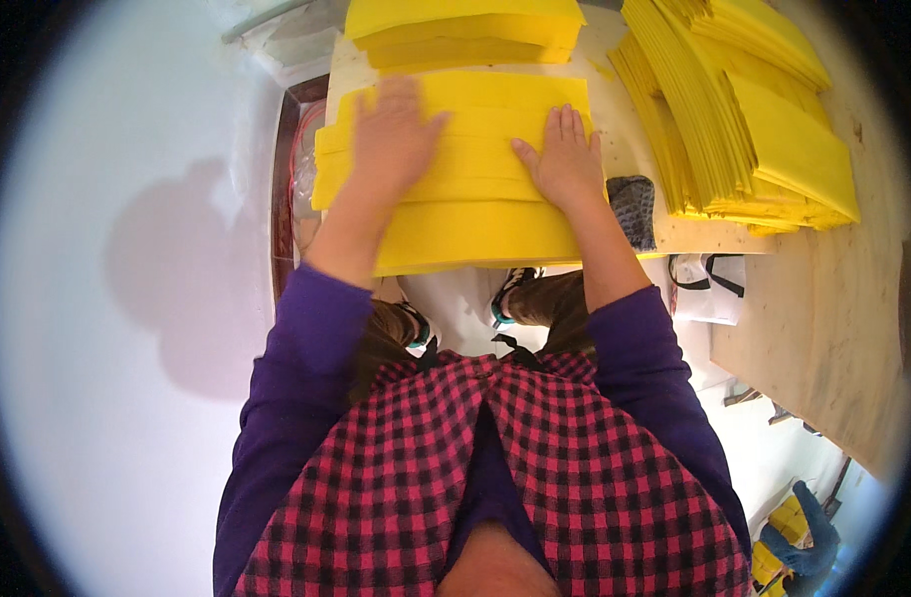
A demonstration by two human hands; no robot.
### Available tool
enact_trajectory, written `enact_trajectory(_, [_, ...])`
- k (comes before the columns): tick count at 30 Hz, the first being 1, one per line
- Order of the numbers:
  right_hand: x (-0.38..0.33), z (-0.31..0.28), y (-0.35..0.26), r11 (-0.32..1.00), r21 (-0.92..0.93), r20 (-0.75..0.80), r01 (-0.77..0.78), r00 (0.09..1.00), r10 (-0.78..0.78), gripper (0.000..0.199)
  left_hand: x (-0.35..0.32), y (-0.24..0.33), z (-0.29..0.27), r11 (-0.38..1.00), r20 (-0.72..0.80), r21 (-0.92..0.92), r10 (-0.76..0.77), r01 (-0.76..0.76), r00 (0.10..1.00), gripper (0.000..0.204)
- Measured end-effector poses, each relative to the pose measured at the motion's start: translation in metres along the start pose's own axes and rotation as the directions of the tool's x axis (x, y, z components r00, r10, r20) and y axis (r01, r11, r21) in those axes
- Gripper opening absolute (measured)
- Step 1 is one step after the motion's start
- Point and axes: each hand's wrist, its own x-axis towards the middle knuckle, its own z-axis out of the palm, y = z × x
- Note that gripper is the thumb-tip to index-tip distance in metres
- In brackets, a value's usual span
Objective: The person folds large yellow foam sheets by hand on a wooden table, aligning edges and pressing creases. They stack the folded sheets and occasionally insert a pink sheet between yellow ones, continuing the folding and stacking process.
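Honestly, those layered yellow fabric sheets [475,234] just left of the dark grey cloth [632,211] could skew or crease if you press unevenly, or if your left hand [394,136] drags the top one. It's blurred, thumb out, can't tell if it's touching; your right hand [567,164], nearer the cloth, lies flat. Hands are apart, gripping nothing

Sheets [485,231] at the near edge of the tabletop [714,239], another pile [475,36] behind them, stacks [694,109] to the right, perhaps a rag [632,211] in between.
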Motion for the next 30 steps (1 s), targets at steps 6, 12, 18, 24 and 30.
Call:
enact_trajectory(6, [0.0,0.0,0.0,1.0,-0.019,0.033,-0.018,0.999,0.018,0.085,0.001,0.056,0.023,0.966,0.103,-0.245,0.107,-0.079,0.989,0.068])
enact_trajectory(12, [-0.001,-0.001,-0.004,1.0,-0.009,0.031,-0.01,0.999,0.01,0.085,-0.021,-0.036,0.033,0.959,0.208,-0.171,-0.191,0.228,0.959,0.073])
enact_trajectory(18, [0.002,-0.023,-0.01,0.999,0.036,0.064,0.0,0.998,-0.002,0.085,-0.027,-0.042,0.039,0.956,0.166,-0.103,-0.257,0.276,0.952,0.074])
enact_trajectory(24, [0.004,-0.01,-0.07,0.969,0.184,0.002,0.163,0.986,-0.166,0.085,-0.027,-0.041,0.035,0.95,0.167,-0.116,-0.268,0.288,0.949,0.075])
enact_trajectory(30, [0.0,0.006,-0.025,0.986,0.146,0.05,0.084,0.994,-0.092,0.081,-0.03,-0.039,0.037,0.959,0.13,-0.12,-0.24,0.256,0.962,0.076])
